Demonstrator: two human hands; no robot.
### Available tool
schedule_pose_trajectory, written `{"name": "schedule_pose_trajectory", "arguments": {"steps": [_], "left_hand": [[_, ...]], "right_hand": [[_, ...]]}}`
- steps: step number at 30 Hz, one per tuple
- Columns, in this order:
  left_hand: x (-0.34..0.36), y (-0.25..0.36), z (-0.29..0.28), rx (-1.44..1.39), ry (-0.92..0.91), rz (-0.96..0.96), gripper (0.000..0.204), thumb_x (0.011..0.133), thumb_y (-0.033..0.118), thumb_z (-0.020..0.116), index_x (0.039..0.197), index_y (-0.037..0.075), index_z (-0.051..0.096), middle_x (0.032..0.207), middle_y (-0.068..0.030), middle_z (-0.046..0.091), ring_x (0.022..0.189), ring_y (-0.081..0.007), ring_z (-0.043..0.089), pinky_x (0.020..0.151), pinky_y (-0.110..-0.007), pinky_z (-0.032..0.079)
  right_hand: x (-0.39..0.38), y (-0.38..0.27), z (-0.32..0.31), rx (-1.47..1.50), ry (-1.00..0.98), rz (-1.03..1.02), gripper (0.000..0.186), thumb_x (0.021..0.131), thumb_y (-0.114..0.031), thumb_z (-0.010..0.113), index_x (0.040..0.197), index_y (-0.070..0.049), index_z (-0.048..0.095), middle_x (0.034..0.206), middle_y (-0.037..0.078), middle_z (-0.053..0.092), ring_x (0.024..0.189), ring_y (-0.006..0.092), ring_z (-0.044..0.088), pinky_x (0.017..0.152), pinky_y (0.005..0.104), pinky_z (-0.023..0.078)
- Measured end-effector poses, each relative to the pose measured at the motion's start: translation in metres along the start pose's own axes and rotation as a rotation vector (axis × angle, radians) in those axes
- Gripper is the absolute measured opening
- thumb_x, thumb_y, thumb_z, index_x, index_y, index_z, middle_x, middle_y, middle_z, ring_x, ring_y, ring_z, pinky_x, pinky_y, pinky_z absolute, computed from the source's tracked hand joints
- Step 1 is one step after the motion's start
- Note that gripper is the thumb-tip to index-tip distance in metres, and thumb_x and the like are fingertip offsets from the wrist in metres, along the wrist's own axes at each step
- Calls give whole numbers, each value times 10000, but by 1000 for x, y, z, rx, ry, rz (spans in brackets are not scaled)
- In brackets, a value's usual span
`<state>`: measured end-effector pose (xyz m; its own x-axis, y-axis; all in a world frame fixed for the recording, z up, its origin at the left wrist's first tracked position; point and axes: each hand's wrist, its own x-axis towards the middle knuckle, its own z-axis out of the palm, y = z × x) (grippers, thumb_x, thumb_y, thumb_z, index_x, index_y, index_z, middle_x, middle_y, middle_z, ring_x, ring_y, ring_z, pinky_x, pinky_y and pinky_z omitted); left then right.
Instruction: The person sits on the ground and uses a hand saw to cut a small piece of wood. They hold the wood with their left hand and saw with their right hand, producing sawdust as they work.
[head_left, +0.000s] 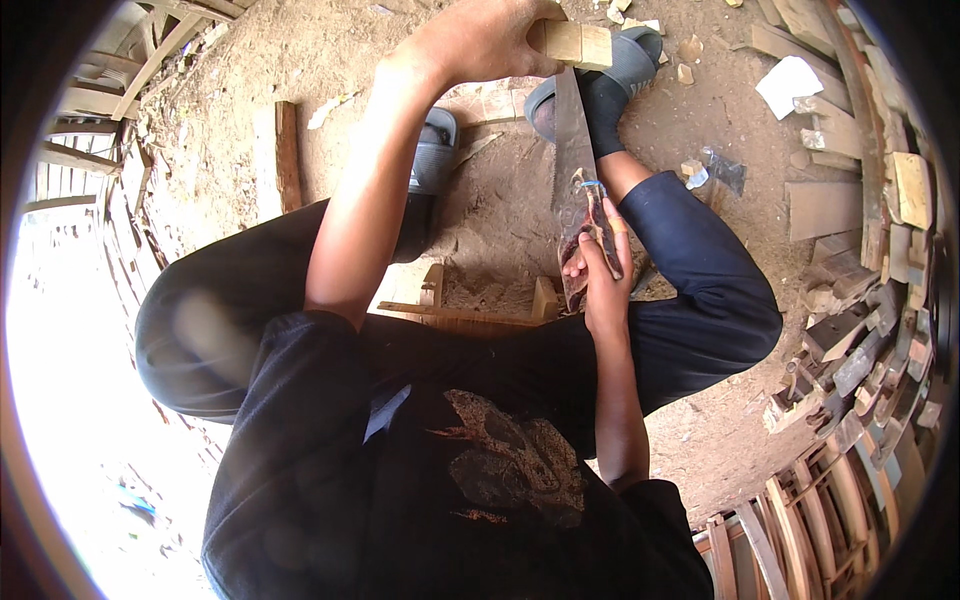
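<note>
My left hand (490, 40) is closed around a short pale wooden block (578, 45), whose end sticks out to the right above my foot. My right hand (606, 268) grips the dark, worn handle of a handsaw (573, 135), with one finger stretched along it. The blade points away from me and narrows toward the block. Its far tip lies at or just under the block's near side; whether the teeth touch the wood cannot be made out. Part of my left hand's fingers is hidden behind the block and the hand itself.
Between my knees is a low wooden frame (465, 315). A plank (285, 155) rests on the dirt floor to the left. Wood offcuts (840, 335) and boards pile up along the right, with slats (790, 530) at lower right. My sandalled feet (632, 60) flank the work.
</note>
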<state>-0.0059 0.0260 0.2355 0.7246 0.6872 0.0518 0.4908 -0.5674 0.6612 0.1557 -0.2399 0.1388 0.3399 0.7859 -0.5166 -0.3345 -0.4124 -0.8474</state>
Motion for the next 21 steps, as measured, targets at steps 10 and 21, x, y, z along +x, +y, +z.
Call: {"name": "schedule_pose_trajectory", "arguments": {"steps": [10, 21], "left_hand": [[6, -8, 5, 22, 21, 0, 442, 728, 165, 800, 1104, -37, 685, 1086, -201, 652, 1021, -352, 642, 904, -411, 522], [8, -7, 3, 15, -21, -12, 396, 728, 161, 798, 1055, -37, 695, 1045, -201, 656, 992, -345, 646, 868, -412, 528]], "right_hand": [[12, -2, -14, 334, 6, 176, 177, 977, -185, 576, 1111, -73, 546, 693, -33, 405, 626, 100, 433, 652, 320, 425], [14, -4, -17, 399, -20, 221, 124, 970, -215, 592, 966, -113, 523, 683, -41, 411, 624, 100, 436, 672, 323, 415]]}}
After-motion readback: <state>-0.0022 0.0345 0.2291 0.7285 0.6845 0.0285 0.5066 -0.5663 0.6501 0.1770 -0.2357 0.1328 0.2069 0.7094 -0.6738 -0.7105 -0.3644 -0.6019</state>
